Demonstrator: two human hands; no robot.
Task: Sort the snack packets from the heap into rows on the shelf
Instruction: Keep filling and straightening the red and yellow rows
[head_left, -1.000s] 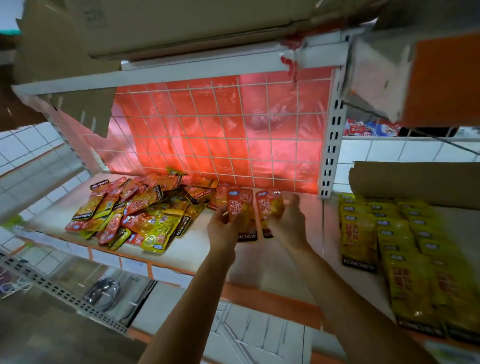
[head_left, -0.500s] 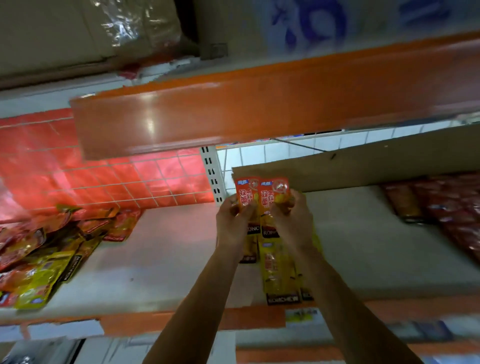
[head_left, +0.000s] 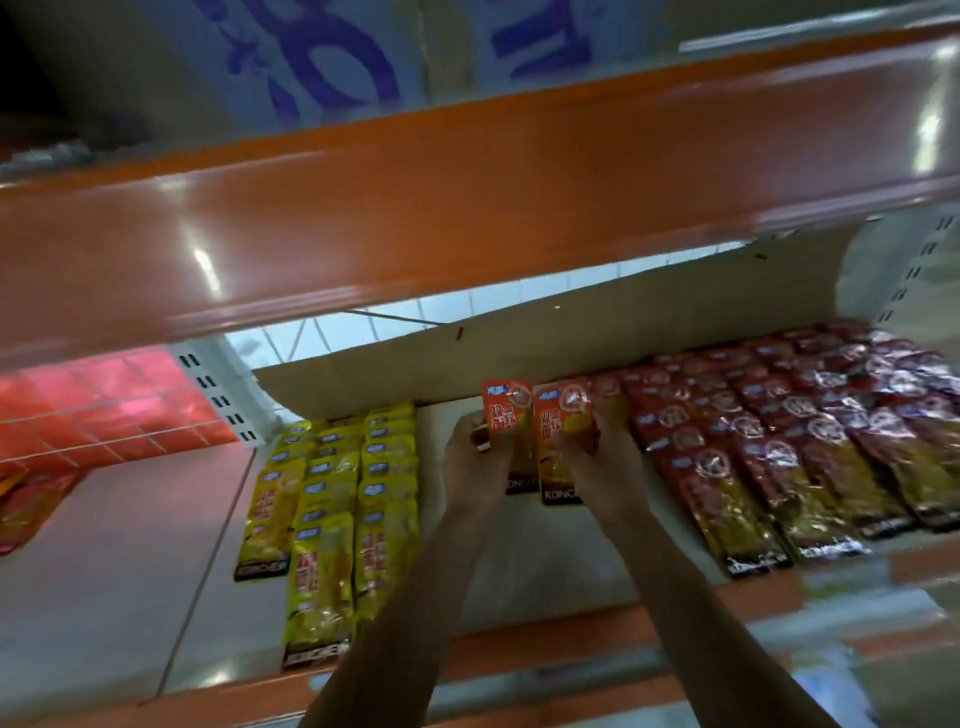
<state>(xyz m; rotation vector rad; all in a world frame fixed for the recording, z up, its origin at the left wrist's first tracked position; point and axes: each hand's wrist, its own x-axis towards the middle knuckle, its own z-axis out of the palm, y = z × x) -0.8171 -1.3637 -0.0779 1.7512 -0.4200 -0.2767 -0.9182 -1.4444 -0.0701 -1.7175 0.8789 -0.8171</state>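
Note:
My left hand (head_left: 475, 467) grips an orange snack packet (head_left: 506, 415) and my right hand (head_left: 597, 457) grips a second orange packet (head_left: 561, 436) beside it. Both packets are held upright side by side over the bare strip of the white shelf (head_left: 545, 545). Rows of yellow packets (head_left: 337, 509) lie to the left of my hands. Rows of dark red packets (head_left: 779, 441) lie to the right. A corner of the mixed heap (head_left: 26, 504) shows at the far left edge.
An orange shelf beam (head_left: 467, 208) hangs low overhead. A cardboard sheet (head_left: 571, 343) stands along the back of the shelf. A white perforated upright (head_left: 223, 395) splits this bay from the red-backed bay on the left. The orange front lip (head_left: 519, 654) runs below my arms.
The view has swung right from the heap to the bay with sorted rows. Both hands carried the two orange packets along and now hold them between the yellow and red rows.

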